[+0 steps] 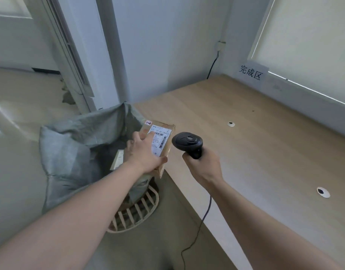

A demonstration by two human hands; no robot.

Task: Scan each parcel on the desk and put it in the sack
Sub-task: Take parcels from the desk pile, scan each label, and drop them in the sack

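My left hand grips a small brown cardboard parcel with a white barcode label facing up, holding it over the desk's left edge, above the open grey sack. My right hand holds a black handheld scanner by its handle, its head just right of the parcel. Its cable hangs down past the desk edge. Inside the sack another light-coloured parcel shows partly.
The wooden desk runs to the right, with two round cable holes and a paper sign on the wall behind it. A cream slatted basket sits on the floor under the sack. A door frame stands at the left.
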